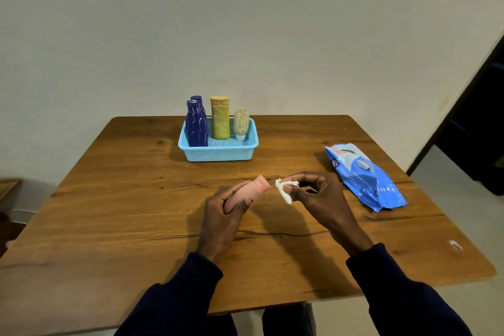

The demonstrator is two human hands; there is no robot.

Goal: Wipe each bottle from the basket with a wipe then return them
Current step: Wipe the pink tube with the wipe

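Head view: 1 pink bottle [249, 189] is gripped by the left hand [223, 207], fingers curled round its lower body, cap end tilted up to the right, over the centre of the table [122, 213]. 1 crumpled white wipe [285, 189] is pinched btwn thumb & fingertips of the right hand [319, 196], just beside the cap; contact w/ the cap can't be told. 1 light-blue basket [218, 154] is set near the far edge, approx. mid-width. 4 items are stood in it: 2 dark-blue bottles [196, 125] at its left end, 1 behind the other; 1 yellow bottle [220, 117] in the middle; 1 cream tube [241, 123], cap-down, at its right end. 1 blue wipes pack [365, 177] is laid flat near the right edge, well apart from the basket. 2 dark sleeves [177, 294] are seen at the near edge.
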